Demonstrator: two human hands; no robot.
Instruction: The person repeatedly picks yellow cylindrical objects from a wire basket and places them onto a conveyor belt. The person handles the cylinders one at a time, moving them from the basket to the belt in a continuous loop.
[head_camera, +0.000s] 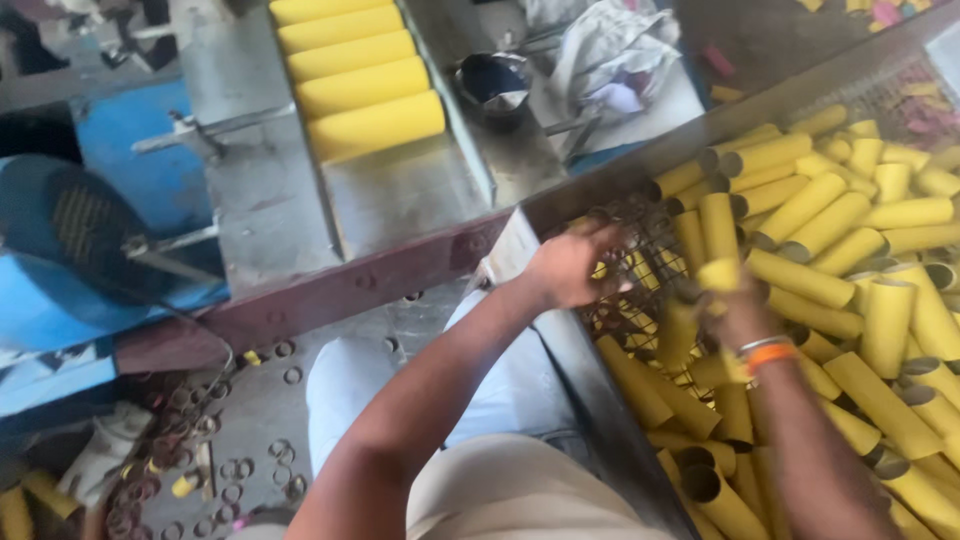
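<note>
At the far left sits a blue machine housing (60, 250) with a dark round grille, its painted metal scuffed. Below it, small flat card rings (235, 465) lie scattered over the grey floor. Further right, a dull steel worktop (260, 210) carries a sloping row of smooth yellow rolls (360, 75), lying side by side like logs. Beside them stands a dark metal bowl (495, 80), and next to that a crumpled pale cloth (615, 55).

The person's left hand (570, 265) reaches over the edge of a wire-mesh bin (640, 245), fingers curled down among the tubes; blur hides whether it grips one, so I cannot tell its hold. To its right, the right hand (735, 300), with an orange band and a metal bangle at the wrist, is closed around a yellow tube (720, 240) that stands upright above the heap.

The bin holds a loose pile of yellow card tubes (850, 260): hollow cylinders with matte yellow wrapping, brown card showing at the open ends, lying at all angles and touching one another across the right of the view.
</note>
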